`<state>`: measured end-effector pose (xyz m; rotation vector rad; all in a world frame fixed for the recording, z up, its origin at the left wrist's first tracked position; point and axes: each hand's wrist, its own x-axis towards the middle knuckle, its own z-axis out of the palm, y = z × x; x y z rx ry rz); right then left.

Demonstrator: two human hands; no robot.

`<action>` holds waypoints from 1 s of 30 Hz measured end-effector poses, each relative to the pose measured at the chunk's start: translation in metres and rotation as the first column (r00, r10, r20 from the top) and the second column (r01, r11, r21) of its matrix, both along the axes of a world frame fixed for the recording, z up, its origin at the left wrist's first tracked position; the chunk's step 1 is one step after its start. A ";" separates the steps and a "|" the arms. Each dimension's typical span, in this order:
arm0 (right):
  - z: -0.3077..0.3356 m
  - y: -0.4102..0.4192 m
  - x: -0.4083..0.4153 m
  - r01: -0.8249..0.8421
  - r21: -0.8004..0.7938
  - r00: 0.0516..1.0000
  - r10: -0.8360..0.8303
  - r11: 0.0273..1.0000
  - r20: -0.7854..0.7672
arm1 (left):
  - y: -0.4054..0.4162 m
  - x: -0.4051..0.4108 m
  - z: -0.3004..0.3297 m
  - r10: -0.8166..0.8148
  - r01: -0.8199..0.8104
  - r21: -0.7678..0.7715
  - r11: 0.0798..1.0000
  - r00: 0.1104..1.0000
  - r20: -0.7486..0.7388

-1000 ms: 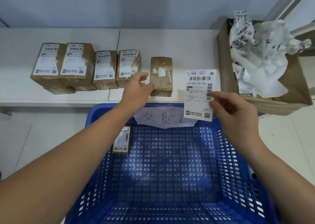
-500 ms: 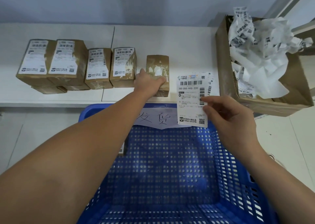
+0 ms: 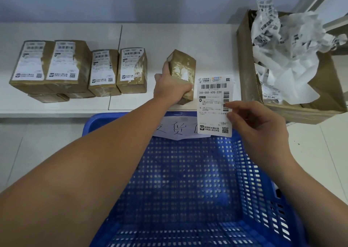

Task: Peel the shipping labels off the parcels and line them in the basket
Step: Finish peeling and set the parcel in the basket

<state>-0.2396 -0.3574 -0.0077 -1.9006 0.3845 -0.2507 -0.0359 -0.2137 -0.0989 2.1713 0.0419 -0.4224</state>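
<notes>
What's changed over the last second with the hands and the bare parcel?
The left hand reached forward, gripped the bare parcel and tipped it up off the shelf. The right hand still pinches the peeled label. The four labelled parcels and the basket stayed put.

The left hand [image 3: 170, 88] has closed around the bare parcel [image 3: 183, 73], tilting it.

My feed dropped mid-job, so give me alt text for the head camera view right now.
The left hand grips a bare brown parcel on the white shelf, while the right hand holds a peeled label above the blue basket. Four labelled parcels sit in a row left; a cardboard box of crumpled paper sits right.
</notes>
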 end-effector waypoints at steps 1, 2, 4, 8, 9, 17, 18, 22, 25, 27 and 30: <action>0.002 -0.001 0.000 -0.001 -0.007 1.000 0.001 1.000 0.002 | 0.002 -0.003 0.003 0.003 -0.003 -0.026 1.000 1.000 0.009; 0.003 -0.001 0.000 -0.002 -0.012 1.000 0.002 1.000 0.003 | 0.006 -0.008 0.008 0.009 -0.009 -0.056 0.998 1.000 0.012; 0.007 -0.001 0.000 0.003 -0.006 1.000 -0.003 1.000 0.009 | 0.015 -0.021 0.027 0.011 -0.007 -0.120 0.993 1.000 0.028; 0.019 0.004 -0.003 0.001 0.002 1.000 -0.001 1.000 0.030 | 0.047 -0.057 0.065 0.062 -0.053 -0.254 0.966 0.998 0.029; 0.022 0.005 -0.006 -0.003 0.010 0.999 0.002 1.000 0.038 | 0.058 -0.069 0.071 0.083 -0.080 -0.281 0.956 0.997 -0.003; 0.041 0.014 -0.029 -0.114 0.111 0.980 0.093 0.987 0.177 | 0.124 -0.163 0.098 -0.042 -0.080 -0.520 0.850 0.975 -0.218; 0.041 0.012 -0.030 -0.120 0.139 0.977 0.091 0.983 0.194 | 0.125 -0.170 0.098 -0.048 -0.081 -0.527 0.846 0.973 -0.226; 0.038 0.005 -0.032 -0.079 0.335 0.982 0.015 0.939 0.188 | 0.111 -0.182 0.085 -0.062 -0.094 -0.518 0.851 0.959 -0.275; 0.034 0.005 -0.027 -0.066 0.495 0.987 -0.015 0.866 0.158 | 0.095 -0.178 0.071 -0.084 -0.078 -0.524 0.848 0.957 -0.279; 0.030 0.006 -0.022 -0.072 0.526 0.991 0.003 0.848 0.131 | 0.085 -0.171 0.067 -0.084 -0.072 -0.519 0.852 0.959 -0.271; 0.022 0.010 -0.014 -0.071 0.518 0.995 0.024 0.853 0.097 | 0.078 -0.161 0.065 -0.052 -0.081 -0.490 0.868 0.966 -0.252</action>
